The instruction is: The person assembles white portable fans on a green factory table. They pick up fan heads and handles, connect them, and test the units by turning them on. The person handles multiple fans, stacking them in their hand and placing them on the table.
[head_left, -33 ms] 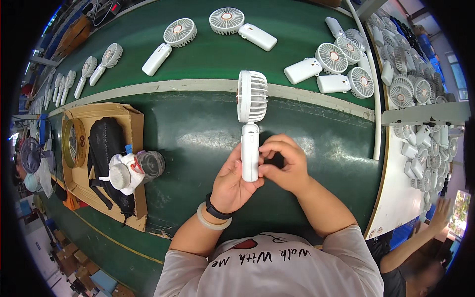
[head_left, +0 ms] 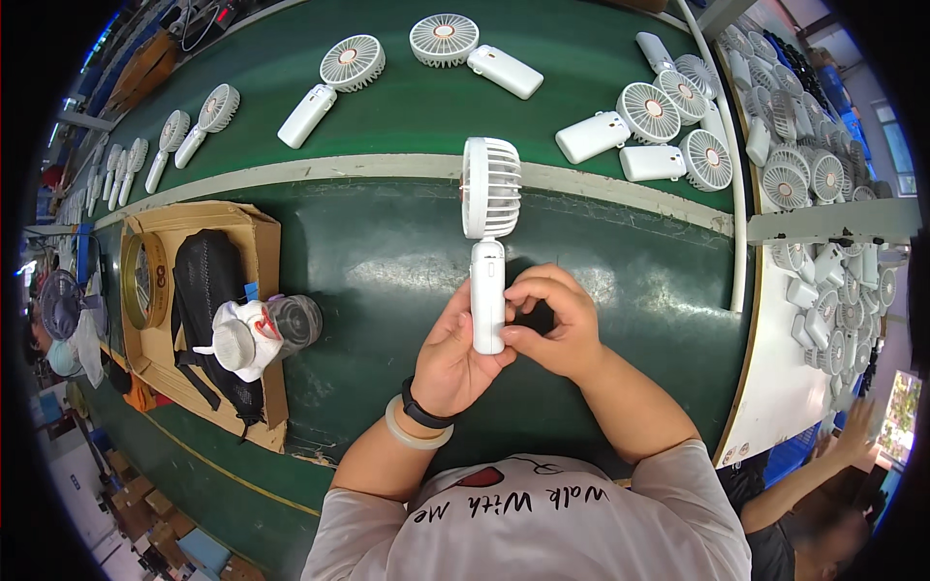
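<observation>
A white handheld fan (head_left: 489, 290) stands upright in front of me, its round caged head on top turned edge-on, the narrow side of its handle toward me. My left hand (head_left: 455, 353) is wrapped round the lower handle from the left and below, the thumb along its side. At the handle's right edge, my right hand (head_left: 557, 315) has thumb and forefinger bent in a curve with their tips against it. What lies behind the handle is hidden.
A green belt (head_left: 417, 116) beyond a pale rail (head_left: 387, 167) carries several white fans, clustered at right. At left stands a cardboard box (head_left: 269, 261) with a black bag (head_left: 208, 281), near a clear jar (head_left: 295, 322). Many fans cover a white table (head_left: 765, 407) at right; a person's arm (head_left: 814, 474) reaches there.
The fan has shifted very slightly to the left, with both hands still on it. The other person's hand at lower right has moved a little lower.
</observation>
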Motion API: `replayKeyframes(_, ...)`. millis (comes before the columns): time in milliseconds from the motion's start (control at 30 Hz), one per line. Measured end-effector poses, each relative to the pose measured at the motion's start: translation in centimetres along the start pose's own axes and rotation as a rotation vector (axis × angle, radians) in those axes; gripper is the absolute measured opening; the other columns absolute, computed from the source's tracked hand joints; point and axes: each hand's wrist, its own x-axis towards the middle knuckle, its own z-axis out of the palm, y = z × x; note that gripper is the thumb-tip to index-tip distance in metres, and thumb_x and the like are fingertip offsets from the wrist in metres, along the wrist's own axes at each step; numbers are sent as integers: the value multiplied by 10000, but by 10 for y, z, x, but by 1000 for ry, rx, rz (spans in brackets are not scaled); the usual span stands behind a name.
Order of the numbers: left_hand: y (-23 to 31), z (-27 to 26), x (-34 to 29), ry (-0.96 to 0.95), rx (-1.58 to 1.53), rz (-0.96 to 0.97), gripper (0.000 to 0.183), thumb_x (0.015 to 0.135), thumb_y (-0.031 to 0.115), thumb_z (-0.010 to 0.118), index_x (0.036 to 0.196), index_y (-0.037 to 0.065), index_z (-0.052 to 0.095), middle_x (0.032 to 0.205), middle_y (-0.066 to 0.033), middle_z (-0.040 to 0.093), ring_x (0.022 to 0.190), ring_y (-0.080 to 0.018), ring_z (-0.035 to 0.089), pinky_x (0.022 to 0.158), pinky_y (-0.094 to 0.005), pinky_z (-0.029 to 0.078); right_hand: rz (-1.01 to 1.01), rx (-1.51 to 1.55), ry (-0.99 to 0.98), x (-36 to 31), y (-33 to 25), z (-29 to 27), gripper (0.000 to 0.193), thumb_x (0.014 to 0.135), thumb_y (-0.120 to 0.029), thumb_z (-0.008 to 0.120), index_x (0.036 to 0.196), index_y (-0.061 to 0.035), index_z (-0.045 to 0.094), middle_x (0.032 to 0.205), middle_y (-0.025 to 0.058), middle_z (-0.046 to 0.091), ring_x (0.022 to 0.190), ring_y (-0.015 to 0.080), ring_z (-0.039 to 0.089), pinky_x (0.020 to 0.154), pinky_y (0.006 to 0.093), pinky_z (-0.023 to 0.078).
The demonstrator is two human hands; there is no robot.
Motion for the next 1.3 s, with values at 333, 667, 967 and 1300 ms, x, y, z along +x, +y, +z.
replayKeyframes(333, -4, 0, 0, 59, 334, 33, 606, 942, 308, 475, 1413, 125, 140, 1226, -57, 422, 989, -133, 495, 811, -295, 424, -100, -179, 62, -1, 6, -1, 221, 693, -19, 721, 900, -37, 644, 789, 69, 573, 674, 170, 569, 575, 258, 460)
replayKeyframes(667, -4, 4, -1, 87, 169, 75, 468, 965, 237, 412, 1363, 85, 220, 1120, -86, 496, 956, -169, 525, 807, -316, 446, 206, 267, 0, -1, 1, 1, 155, 734, -82, 688, 879, -52, 642, 735, 59, 551, 663, 213, 548, 599, 317, 446)
replayKeyframes(967, 4, 7, -6, 42, 135, 61, 557, 918, 225, 523, 1368, 111, 214, 1115, -91, 500, 1036, -194, 508, 897, -378, 433, -173, -97, -286, -8, -26, -4, 104, 723, -110, 728, 717, -80, 629, 727, 31, 530, 757, 231, 518, 721, 350, 430)
replayKeyframes(1300, 6, 5, -1, 157, 216, 24, 667, 767, -94, 574, 1282, 175, 248, 1074, -113, 495, 996, -273, 573, 773, -457, 554, -88, -1397, 111, 202, 72, -90, 468, 810, -222, 627, 1220, -50, 483, 1059, 166, 549, 1002, 318, 531, 826, 408, 445)
